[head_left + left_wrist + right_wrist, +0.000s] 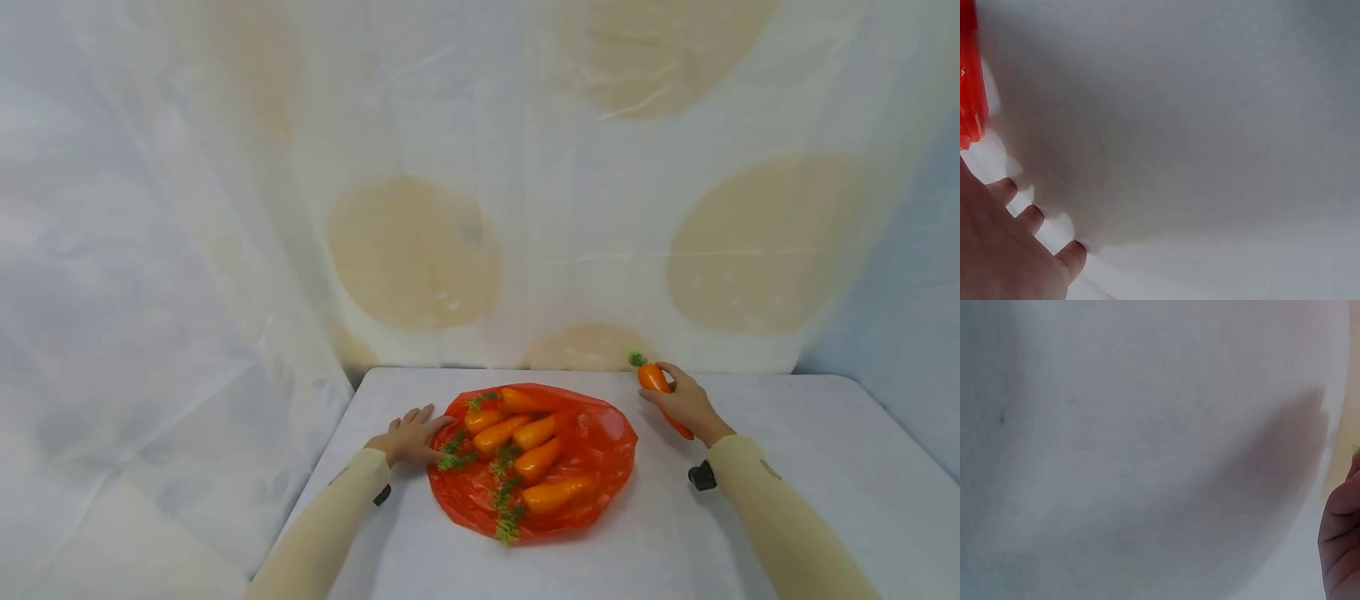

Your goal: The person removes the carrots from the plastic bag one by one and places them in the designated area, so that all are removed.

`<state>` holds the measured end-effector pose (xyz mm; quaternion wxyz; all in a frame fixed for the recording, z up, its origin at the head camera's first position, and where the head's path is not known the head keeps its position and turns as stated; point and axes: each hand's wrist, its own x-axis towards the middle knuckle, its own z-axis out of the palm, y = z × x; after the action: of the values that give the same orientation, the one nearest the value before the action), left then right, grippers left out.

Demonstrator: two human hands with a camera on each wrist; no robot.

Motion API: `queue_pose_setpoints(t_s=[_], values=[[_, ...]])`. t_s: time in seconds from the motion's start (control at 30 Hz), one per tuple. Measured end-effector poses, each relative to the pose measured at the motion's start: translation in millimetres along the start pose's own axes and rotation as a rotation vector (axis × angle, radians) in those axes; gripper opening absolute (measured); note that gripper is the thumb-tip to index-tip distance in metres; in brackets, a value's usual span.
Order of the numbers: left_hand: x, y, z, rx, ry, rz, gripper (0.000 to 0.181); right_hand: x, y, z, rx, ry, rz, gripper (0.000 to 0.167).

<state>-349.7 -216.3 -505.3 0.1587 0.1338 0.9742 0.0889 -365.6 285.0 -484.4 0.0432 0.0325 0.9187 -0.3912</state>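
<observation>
The right hand (688,406) pinches a glossy, plump orange carrot with a frilly green top (655,379), thumb on the nearer side and fingers curled over the farther one. That carrot is to the right of a round, spread-out sheet of thin, shiny red plastic (609,454), well apart from its rim, near the far edge of the white table (813,429). Its long axis slants: the leafy end points far and left, out beyond the fingertips, while the tapered tip comes back near and right beneath the palm. Whether it touches the table I cannot tell. The left hand (415,437) is much farther from it, across the sheet at the left rim, with its fingers spread apart and gripping nothing; index finger and thumb reach over that rim, beside the leaves. On the sheet lie six similar orange carrots (538,460), leaning at differing angles, with most leafy ends toward the left hand's side.
</observation>
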Motion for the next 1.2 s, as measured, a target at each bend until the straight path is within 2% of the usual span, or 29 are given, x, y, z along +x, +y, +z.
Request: queue_pose_setpoints(t_s=[0.2, 0.3, 0.53, 0.73, 0.9, 1.03, 1.2], values=[[2.4, -1.5, 1.8, 0.0, 0.001, 0.006, 0.073, 0.4, 8, 1, 0.002, 0.002, 0.031, 0.085], [0.7, 0.4, -2.4, -0.015, -0.007, 0.0, 0.071, 0.9, 9, 1, 0.0, 0.004, 0.031, 0.084], [0.3, 7.4, -2.2, -0.028, -0.053, -0.021, 0.072, -1.0, 10, 0, 0.008, -0.001, 0.031, 0.084], [2.8, 12.5, -1.7, -0.082, -0.021, 0.011, 0.073, -4.7, 16, -1, -0.003, 0.005, 0.017, 0.08], [9.5, 14.0, 1.7, -0.1, -0.025, 0.008, 0.072, -8.3, 23, 0, 0.001, -0.014, 0.012, 0.079], [14.5, 17.2, 3.6, -0.126, -0.013, 0.013, 0.071, -11.7, 28, 3, 0.011, -0.03, 0.067, 0.082], [13.9, 17.6, 7.4, -0.159, 0.034, 0.009, 0.071, -8.7, 32, 8, 0.026, -0.029, 0.078, 0.082]])
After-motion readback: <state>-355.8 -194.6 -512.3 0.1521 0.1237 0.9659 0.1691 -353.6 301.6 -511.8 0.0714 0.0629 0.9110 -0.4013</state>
